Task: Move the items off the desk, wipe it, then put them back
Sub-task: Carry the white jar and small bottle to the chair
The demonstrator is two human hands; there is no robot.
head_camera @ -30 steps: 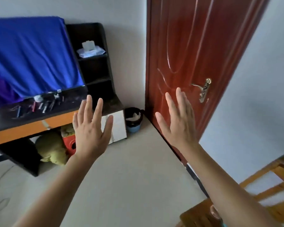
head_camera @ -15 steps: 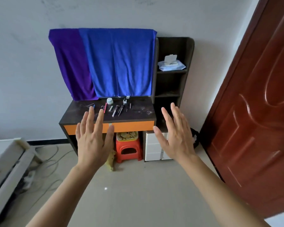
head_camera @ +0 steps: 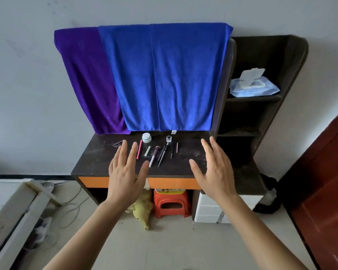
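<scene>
Desk [head_camera: 98, 162]: dark top with an orange front band, standing against the wall, its surface dusty and speckled with pale crumbs. Items lie in a loose row toward the back of the top: a white jar [head_camera: 146, 137], a pink pen [head_camera: 139, 152], a short white stick [head_camera: 147, 151], a makeup brush [head_camera: 154, 155], a small bottle [head_camera: 168, 138] and several thin dark pencils [head_camera: 162, 154]. None is in either hand.

Left hand [head_camera: 125, 172]: raised in front of the desk's front edge, fingers straight and spread, holding nothing. Right hand [head_camera: 215, 172]: same posture, fingers extended, holding nothing. Contact with the desk cannot be confirmed for either.

Blue towel [head_camera: 164, 75] and purple towel [head_camera: 86, 75] hang behind the desk. A pack of wipes [head_camera: 252, 86], lid up, sits on the upper level of the shelf unit [head_camera: 293, 61] to the right. Under the desk: red stool [head_camera: 171, 203], yellow plush toy [head_camera: 142, 211], white drawers [head_camera: 209, 211].
</scene>
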